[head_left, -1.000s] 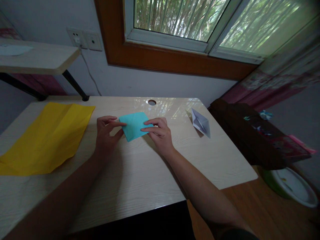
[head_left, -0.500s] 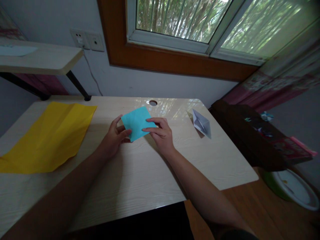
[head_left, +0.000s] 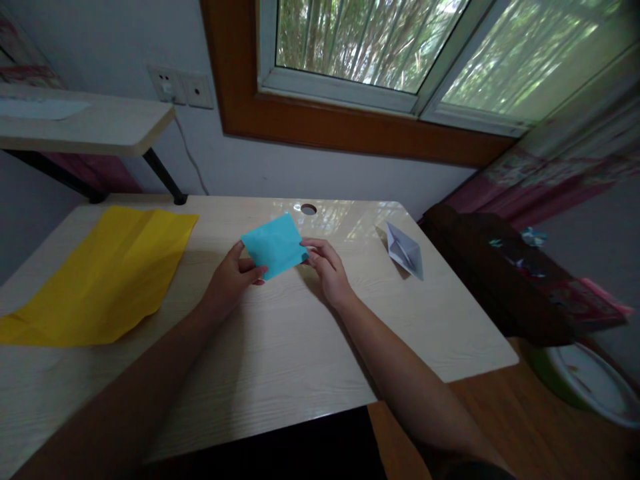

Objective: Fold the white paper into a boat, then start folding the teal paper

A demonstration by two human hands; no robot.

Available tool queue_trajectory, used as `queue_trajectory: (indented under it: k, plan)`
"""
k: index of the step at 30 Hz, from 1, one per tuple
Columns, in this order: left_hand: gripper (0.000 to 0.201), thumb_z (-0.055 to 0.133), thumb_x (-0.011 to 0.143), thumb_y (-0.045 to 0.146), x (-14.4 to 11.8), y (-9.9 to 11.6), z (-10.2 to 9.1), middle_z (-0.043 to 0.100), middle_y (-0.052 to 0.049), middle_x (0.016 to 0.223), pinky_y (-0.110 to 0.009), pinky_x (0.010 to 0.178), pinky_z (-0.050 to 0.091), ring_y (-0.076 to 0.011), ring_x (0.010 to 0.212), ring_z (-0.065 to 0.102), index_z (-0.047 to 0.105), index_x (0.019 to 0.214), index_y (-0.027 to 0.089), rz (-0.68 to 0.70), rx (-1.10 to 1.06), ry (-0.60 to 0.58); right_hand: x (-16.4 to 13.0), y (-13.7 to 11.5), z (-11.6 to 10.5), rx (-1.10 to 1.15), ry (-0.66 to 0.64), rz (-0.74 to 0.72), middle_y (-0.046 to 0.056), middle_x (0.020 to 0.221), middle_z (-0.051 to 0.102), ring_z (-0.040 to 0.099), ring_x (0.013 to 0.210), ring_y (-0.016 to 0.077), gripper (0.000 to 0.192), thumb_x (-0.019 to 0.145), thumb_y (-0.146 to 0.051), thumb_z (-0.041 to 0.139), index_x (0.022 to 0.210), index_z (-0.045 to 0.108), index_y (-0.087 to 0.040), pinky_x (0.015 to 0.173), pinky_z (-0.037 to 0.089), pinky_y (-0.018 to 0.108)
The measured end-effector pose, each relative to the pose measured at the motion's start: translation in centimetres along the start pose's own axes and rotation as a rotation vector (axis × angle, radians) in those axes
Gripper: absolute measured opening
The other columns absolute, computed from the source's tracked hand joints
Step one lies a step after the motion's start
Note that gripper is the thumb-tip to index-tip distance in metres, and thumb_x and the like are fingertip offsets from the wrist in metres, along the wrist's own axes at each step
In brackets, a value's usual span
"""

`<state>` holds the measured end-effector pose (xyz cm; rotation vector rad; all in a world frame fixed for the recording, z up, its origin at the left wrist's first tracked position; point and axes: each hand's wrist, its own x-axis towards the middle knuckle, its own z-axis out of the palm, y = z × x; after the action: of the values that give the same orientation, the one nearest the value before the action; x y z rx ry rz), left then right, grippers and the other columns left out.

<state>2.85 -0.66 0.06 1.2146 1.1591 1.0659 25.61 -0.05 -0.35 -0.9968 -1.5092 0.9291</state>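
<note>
Dim room; daylight from the window (head_left: 370, 40) glares on the bench (head_left: 350, 220); the right edge smears and bends.

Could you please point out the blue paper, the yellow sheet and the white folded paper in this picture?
blue paper (head_left: 274, 244), head view, middle of its face, between both hands.
yellow sheet (head_left: 105, 273), head view, centre of the flat sheet.
white folded paper (head_left: 404, 251), head view, its upper flap.

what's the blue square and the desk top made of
Blue square: thin matte paper, judging by its crisp flat edges, held by both hands. Desk top: pale wood-grain board, probably laminate; its glossy finish reflects the window near the far edge.
</note>
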Motion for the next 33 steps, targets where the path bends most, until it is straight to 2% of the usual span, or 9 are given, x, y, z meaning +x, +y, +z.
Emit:
queue_trajectory:
  k: [3,5,7,10,16,19,22,28,33]
  plan:
    - [0.059,0.079,0.074,0.040,-0.1,-0.4,0.1,0.076,-0.006,0.092,-0.032,0.065,0.060,-0.0213,0.079,0.072,0.060,0.125,0.017,0.016,0.057,-0.062,-0.2,0.6,0.6,0.038,0.012,0.080,0.002,0.098,0.063,0.060,0.086,0.0163,0.036,0.087,-0.043,0.068,0.115,0.054,-0.025,0.075,0.051,0.029]
    - [0.052,0.079,0.074,0.040,-0.2,-0.6,0.2,0.076,-0.006,0.090,-0.032,0.063,0.060,-0.0217,0.076,0.072,0.064,0.118,0.017,0.023,0.096,-0.106,-0.3,0.7,0.9,-0.035,0.003,0.079,0.001,0.097,0.063,0.058,0.084,0.0162,0.048,0.079,-0.043,0.078,0.116,0.053,-0.026,0.071,0.048,0.027]
    - [0.047,0.080,0.072,0.039,-0.4,-0.6,0.4,0.077,-0.005,0.086,-0.033,0.061,0.060,-0.0212,0.070,0.071,0.067,0.111,0.017,0.012,0.118,-0.141,-0.4,0.4,0.9,-0.130,-0.016,0.061,0.002,0.103,0.065,0.059,0.090,0.0179,0.046,0.077,-0.042,0.080,0.114,0.059,-0.025,0.076,0.049,0.029]
    - [0.039,0.080,0.071,0.044,-0.5,-0.5,0.5,0.076,-0.005,0.079,-0.033,0.061,0.060,-0.0215,0.065,0.071,0.069,0.098,0.017,-0.007,0.121,-0.150,-0.4,-0.3,0.8,-0.156,-0.093,0.054,0.002,0.099,0.070,0.063,0.091,0.0190,0.026,0.081,-0.039,0.078,0.101,0.070,-0.024,0.081,0.050,0.032]
    - [0.044,0.070,0.080,0.060,-0.3,-0.7,-0.2,0.075,-0.005,0.075,-0.034,0.066,0.058,-0.0236,0.070,0.071,0.072,0.084,0.017,-0.003,0.192,-0.057,-0.5,-0.5,1.0,-0.123,-0.168,0.009,0.003,0.097,0.076,0.068,0.088,0.0188,0.018,0.081,-0.038,0.078,0.093,0.076,-0.025,0.083,0.052,0.033]
    - [0.044,0.067,0.083,0.059,-0.1,-0.6,-0.5,0.075,-0.004,0.081,-0.036,0.074,0.059,-0.0244,0.077,0.071,0.073,0.090,0.016,-0.002,0.120,-0.014,-0.5,-0.3,1.0,-0.132,-0.194,0.018,0.003,0.096,0.077,0.069,0.086,0.0182,0.017,0.083,-0.038,0.077,0.094,0.078,-0.026,0.081,0.053,0.032]
    - [0.040,0.069,0.083,0.056,-0.1,-0.3,-0.5,0.073,-0.003,0.080,-0.036,0.076,0.059,-0.0225,0.075,0.070,0.071,0.090,0.017,-0.009,0.020,0.018,-0.4,-0.2,0.9,-0.126,-0.201,0.052,0.003,0.093,0.077,0.069,0.084,0.0174,0.016,0.084,-0.037,0.075,0.094,0.079,-0.025,0.077,0.053,0.030]
    - [0.039,0.070,0.082,0.056,-0.1,-0.2,-0.6,0.062,0.001,0.069,-0.031,0.069,0.057,-0.0177,0.066,0.063,0.064,0.077,0.018,0.036,0.028,0.124,-0.1,0.0,0.5,0.011,-0.111,0.187,0.002,0.085,0.076,0.064,0.068,0.0145,0.022,0.080,-0.042,0.076,0.090,0.078,-0.023,0.061,0.053,0.027]
    - [0.040,0.070,0.081,0.057,-0.1,0.3,-0.7,0.062,0.001,0.070,-0.031,0.069,0.057,-0.0189,0.069,0.065,0.064,0.077,0.018,0.041,0.068,0.183,0.0,0.2,0.4,0.123,-0.024,0.222,0.002,0.077,0.073,0.064,0.063,0.0133,0.021,0.077,-0.040,0.078,0.086,0.076,-0.021,0.059,0.053,0.026]
